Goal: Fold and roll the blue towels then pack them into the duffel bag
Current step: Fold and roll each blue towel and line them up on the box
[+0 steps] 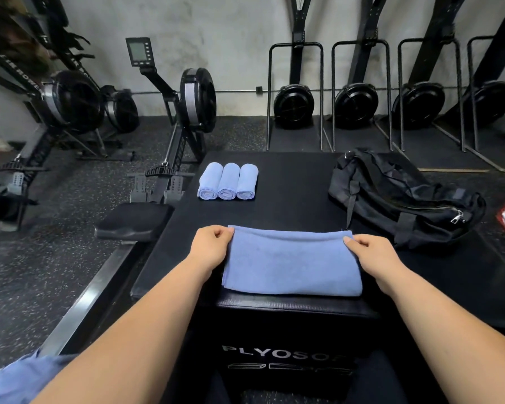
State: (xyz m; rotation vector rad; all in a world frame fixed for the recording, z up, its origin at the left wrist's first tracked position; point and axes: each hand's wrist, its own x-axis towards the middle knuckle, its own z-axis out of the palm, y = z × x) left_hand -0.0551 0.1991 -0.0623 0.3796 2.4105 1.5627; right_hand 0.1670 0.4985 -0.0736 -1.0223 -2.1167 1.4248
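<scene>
**Both hands pinching the far corners of a folded blue towel**

The left hand (213, 243) is gripping the far left corner of the folded towel (292, 263), thumb and curled fingers closed on the cloth. The right hand (370, 255) is doing the same at the far right corner, its fingers narrowed tight onto the edge. Between them the towel's far edge is running nearly straight, and the cloth is lying flat — folded over, with the rounded fold facing the person at the near side.

The towel is sitting on the near end of a black padded box (289, 313), which is carrying pale lettering on its front face. Farther back on the same dark surface, three rolled towels (228, 182) are lying side by side, touching one another, their spiral ends pointing toward the camera. To the right of them, well apart from the rolls, the black duffel bag (403, 196) is slumping on its side, its zipper pull showing near the right end — whether the zipper is open cannot be told.

A rowing machine (184, 112) is standing on the speckled floor to the left of the box, and a row of black fan-wheel machines (356, 104) is lining the wall behind.
</scene>
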